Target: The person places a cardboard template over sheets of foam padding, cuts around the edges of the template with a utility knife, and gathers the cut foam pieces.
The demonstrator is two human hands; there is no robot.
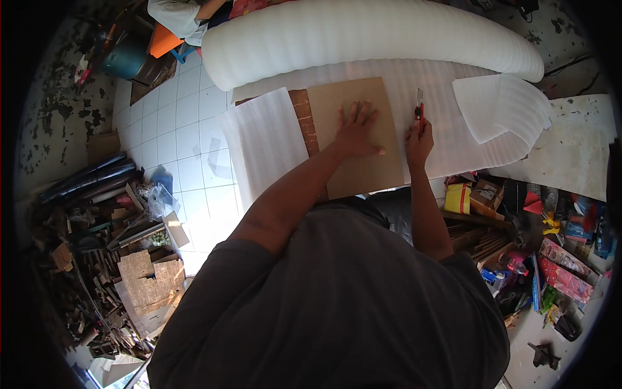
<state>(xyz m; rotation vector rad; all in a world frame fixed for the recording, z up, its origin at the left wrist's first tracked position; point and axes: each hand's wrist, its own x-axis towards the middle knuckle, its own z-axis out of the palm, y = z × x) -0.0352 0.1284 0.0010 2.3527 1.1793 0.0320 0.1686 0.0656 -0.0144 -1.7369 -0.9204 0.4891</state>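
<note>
My left hand (357, 133) presses flat with spread fingers on a brown cardboard sheet (353, 175). In my right hand (420, 142), just right of the cardboard, is a red utility knife (420, 110) with its blade pointing away from me. Beneath the cardboard and the knife spreads white foam sheeting (427, 81). Its right end (495, 107) is folded over on itself. Left of the cardboard lies a separate piece of white foam (265, 146), with a strip of reddish-brown surface (303, 120) showing between the two.
A thick roll of white foam (369, 39) lies across the far side. Scrap wood and dark rolls (87, 178) are heaped on the left. Boxes and mixed goods (531, 259) crowd the lower right. At the upper left another person's sleeve (176, 16) shows beside a white tiled floor (188, 123).
</note>
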